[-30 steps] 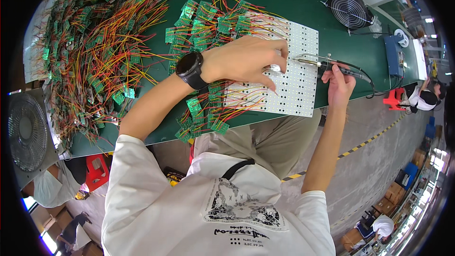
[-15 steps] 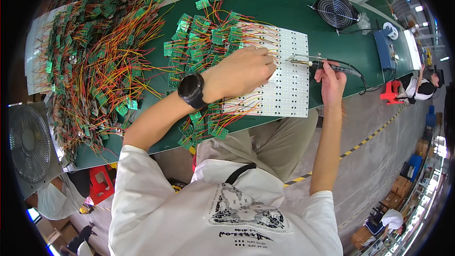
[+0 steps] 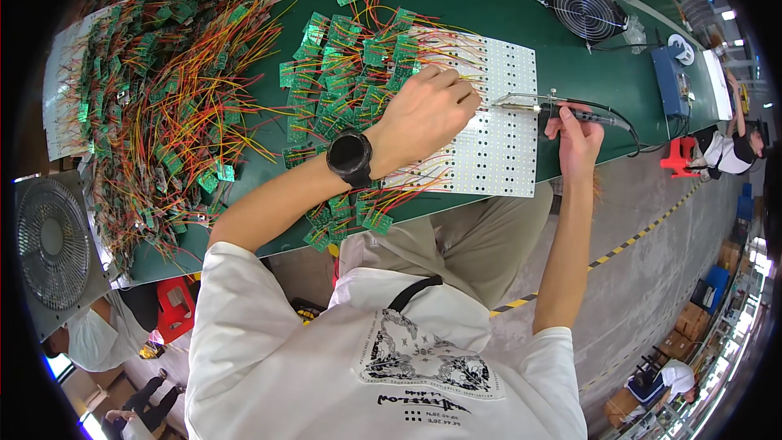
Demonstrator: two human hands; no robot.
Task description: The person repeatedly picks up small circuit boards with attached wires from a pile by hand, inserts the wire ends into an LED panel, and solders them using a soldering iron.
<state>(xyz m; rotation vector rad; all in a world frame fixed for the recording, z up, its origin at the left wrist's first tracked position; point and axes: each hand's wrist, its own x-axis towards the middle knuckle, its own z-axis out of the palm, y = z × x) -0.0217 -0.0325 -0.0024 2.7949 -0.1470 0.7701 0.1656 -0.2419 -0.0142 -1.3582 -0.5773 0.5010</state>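
Note:
A white panel (image 3: pixel 511 151) with rows of small dots lies on the green table. Red and yellow wires (image 3: pixel 444 38) run from its left part to several small green circuit boards (image 3: pixel 338 65). My left hand (image 3: pixel 428 114), a black watch on its wrist, rests over the panel with fingers curled in a pinch. What its fingertips grip is hidden beneath the hand. Wrapped around the black handle of a soldering iron (image 3: pixel 599 118) is my right hand (image 3: pixel 580 137), just off the panel's right edge. The iron's metal tip points left, close to my left fingertips, with a thin guide tube above it.
A big heap of wired green boards (image 3: pixel 171 90) covers the table's left side. A black fan (image 3: pixel 585 10), a blue box unit (image 3: pixel 669 81) and a white spool (image 3: pixel 683 50) stand at the right rear. Another fan (image 3: pixel 53 232) is at far left. A co-worker (image 3: pixel 729 151) sits at right.
My left hand has shifted slightly up and its fingers look more curled. The right hand with the soldering iron, like the panel, appears slightly further right in the view.

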